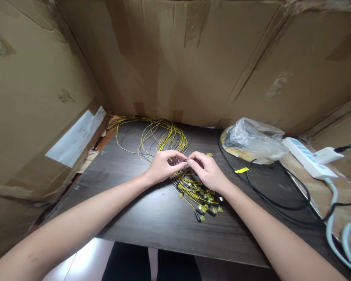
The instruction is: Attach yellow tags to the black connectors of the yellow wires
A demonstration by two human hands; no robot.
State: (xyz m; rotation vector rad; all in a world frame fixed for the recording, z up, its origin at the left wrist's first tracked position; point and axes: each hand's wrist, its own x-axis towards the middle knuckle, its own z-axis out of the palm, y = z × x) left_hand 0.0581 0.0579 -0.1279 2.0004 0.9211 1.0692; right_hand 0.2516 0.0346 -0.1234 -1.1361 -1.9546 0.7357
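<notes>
A bundle of thin yellow wires (160,136) loops across the back of the dark wooden table (152,218). Their ends carry several small yellow and black connectors (203,201) piled near the table's middle. My left hand (163,166) and my right hand (208,170) meet above that pile, fingertips pinched together on one small connector (187,160) at a wire's end. A loose yellow piece (209,154) lies just behind my right hand.
Cardboard walls (193,58) enclose the table on three sides. A crumpled clear plastic bag (253,140) sits at back right, with a yellow tag (241,170), a black cable (269,199), a white power strip (305,158) and white cords (336,238).
</notes>
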